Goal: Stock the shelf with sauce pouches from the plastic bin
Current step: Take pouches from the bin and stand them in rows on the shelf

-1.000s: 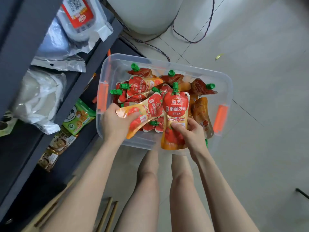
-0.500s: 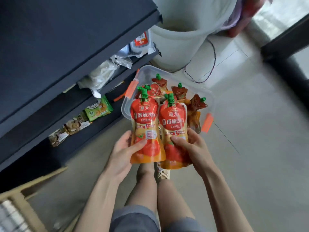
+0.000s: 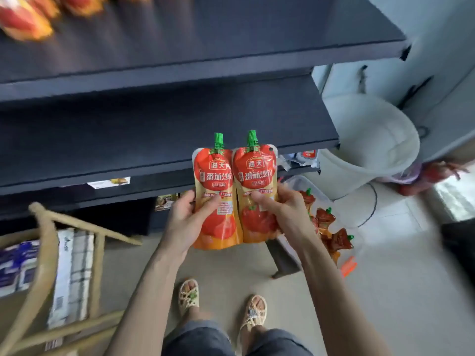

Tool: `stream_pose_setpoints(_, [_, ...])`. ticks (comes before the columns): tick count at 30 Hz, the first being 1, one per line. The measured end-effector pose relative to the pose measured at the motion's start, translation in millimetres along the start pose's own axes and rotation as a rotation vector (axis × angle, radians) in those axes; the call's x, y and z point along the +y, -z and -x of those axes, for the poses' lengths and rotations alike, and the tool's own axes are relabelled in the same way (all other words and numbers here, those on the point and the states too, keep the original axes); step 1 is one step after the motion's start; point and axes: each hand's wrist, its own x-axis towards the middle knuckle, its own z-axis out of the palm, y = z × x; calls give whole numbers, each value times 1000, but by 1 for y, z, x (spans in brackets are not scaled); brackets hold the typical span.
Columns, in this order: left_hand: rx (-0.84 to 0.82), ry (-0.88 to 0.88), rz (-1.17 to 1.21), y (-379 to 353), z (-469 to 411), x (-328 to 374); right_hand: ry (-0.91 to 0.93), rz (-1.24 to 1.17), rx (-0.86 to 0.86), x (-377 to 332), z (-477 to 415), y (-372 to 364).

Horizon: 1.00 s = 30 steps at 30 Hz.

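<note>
Together, left grip clasps left pouch, right grip clasps right pouch, thumbs forward.

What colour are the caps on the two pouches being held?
Green caps, clearest in the head view.

A dark shelf unit stands on a pale tiled floor. At the left end of its top board lies a blurred cluster of red-and-orange pouches. Two boards lower, a pale packet pokes out over the front edge, and a white packet with a red label lies at the right end. On the floor at the unit's right corner sits a clear plastic bin with green-capped sauce pouches inside. Further right of the unit stands a white tub. A wooden frame stands before the unit's left part, and two sandalled feet stand in front of its middle.
</note>
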Motion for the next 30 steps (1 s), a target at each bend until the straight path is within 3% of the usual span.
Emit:
stream_pose_setpoints(17, [257,-428,19,238,-52,162,431,-3,-136,-146,-72,-261])
stream_pose_setpoints(30, [293,-586,-68,324,-180,244,532,28,-125,-208,-175,-355])
